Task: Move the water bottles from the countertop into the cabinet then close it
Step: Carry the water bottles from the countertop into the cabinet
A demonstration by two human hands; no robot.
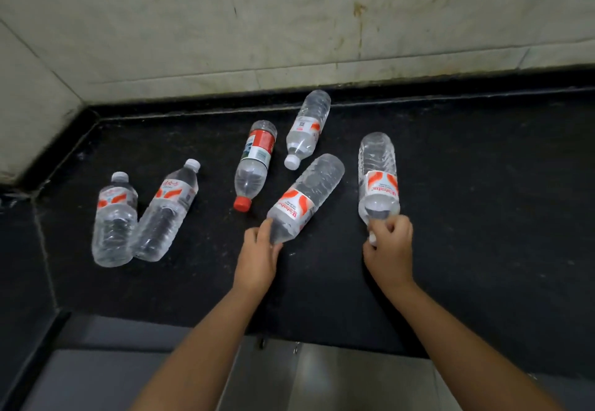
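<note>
On the dark surface [467, 185] in front of you, six water bottles lie on their sides, none yet moved toward the cabinet; the grey fronts [338, 378] below the near edge may be its doors, though you cannot tell from here whether they are open. Your left hand [259, 257] is curled around the neck end of the slanted bottle [306, 199] near the middle, fingers wrapped and thumb over the top; your right hand [389, 249] is closed on the cap end of the right-hand bottle [378, 175], whose base points toward the far wall. The rest lie loose: a red-capped bottle [256, 164] just left of your left hand's bottle; a white-capped one [307, 128] farther back; and a pair at the left, the leftmost bottle [114, 220] touching its tilted neighbour [169, 211] near their bases.

These look like thin clear plastic, full or nearly full of water; expect moderate weight, walls that dent under a hard squeeze, and a round body that rolls freely on the smooth surface. Holding by the neck gives a firm ridge under the cap, but the heavy body will swing down; a grip around the labelled waist would likely be steadier; the ribbed lower part is probably the softest place to press.
</note>
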